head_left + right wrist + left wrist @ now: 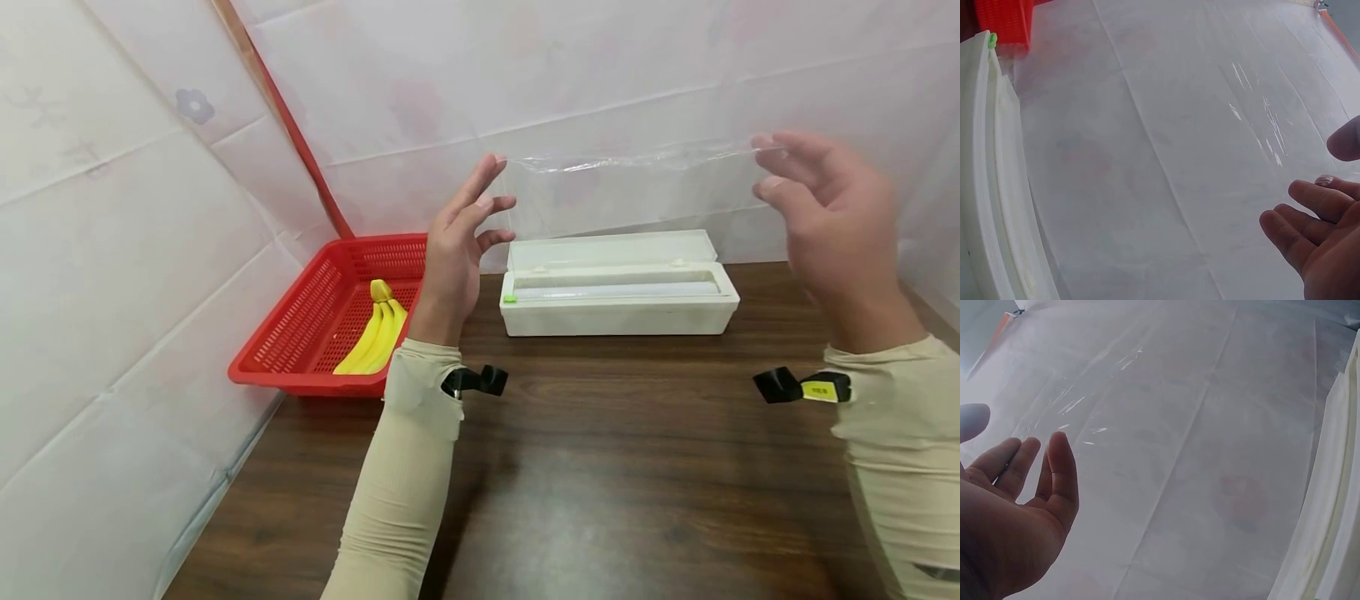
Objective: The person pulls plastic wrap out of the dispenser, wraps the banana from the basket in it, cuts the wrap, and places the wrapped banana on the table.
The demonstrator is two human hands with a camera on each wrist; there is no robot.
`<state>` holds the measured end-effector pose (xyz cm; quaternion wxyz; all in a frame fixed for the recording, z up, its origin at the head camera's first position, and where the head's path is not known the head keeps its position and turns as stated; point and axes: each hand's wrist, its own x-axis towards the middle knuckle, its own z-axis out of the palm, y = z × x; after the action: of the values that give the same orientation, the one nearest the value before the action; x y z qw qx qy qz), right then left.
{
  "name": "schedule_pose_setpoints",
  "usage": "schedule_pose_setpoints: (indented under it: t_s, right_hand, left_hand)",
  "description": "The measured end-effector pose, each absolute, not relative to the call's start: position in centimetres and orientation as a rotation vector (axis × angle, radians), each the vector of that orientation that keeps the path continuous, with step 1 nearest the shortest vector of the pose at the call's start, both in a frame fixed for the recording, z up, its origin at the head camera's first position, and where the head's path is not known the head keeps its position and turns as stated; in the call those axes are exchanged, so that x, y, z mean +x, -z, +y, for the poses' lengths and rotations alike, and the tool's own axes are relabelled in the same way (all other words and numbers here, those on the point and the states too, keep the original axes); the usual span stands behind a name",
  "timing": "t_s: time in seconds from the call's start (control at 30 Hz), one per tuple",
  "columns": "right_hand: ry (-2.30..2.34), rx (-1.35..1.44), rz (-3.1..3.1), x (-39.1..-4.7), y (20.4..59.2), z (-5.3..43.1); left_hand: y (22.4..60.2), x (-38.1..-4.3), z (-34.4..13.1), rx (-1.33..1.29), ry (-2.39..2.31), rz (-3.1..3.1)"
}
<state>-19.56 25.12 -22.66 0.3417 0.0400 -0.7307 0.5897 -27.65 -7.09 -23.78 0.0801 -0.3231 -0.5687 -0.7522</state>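
Note:
A thin sheet of clear cling film point(600, 162) stretches between my two raised hands. Its upper edge meets the index fingertip of my left hand point(453, 246), whose thumb is apart from that finger. At the other end, the fingertips of my right hand point(840, 212) carry the film, and its thumb is also apart. In the right wrist view, crinkled film clings to a fingertip point(1324, 180). Behind and below the sheet stands a white cling film box point(618, 321), lid tipped back, with a pale roll point(622, 290) inside. Whether the sheet still joins the roll is hard to see.
Left of the box, a red plastic basket point(300, 385) holds a bunch of yellow bananas point(375, 333). Both stand on a dark wooden table point(600, 483). Pale sheeting point(600, 75) hangs close behind and at the left. A red strip point(300, 150) leans above the basket.

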Motion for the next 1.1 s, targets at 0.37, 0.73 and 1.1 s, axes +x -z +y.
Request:
schedule_pose_setpoints:
  t_s: [0.37,0.73,1.1]
  right_hand:
    - [-1.56,0.118,-1.889,-19.2,22.2,25.4]
    - [-1.593,0.116,-1.834,-18.7,22.0,25.5]
    - [-1.616,0.128,-1.793,-18.3,21.3,25.3]
  left_hand:
    - [23.4,-27.3,-7.1,-0.991,2.197,-1.695]
    - [23.3,-26.8,-7.2,-0.981,2.188,-1.659]
    - [22.8,-26.6,-7.1,-0.992,2.183,-1.657]
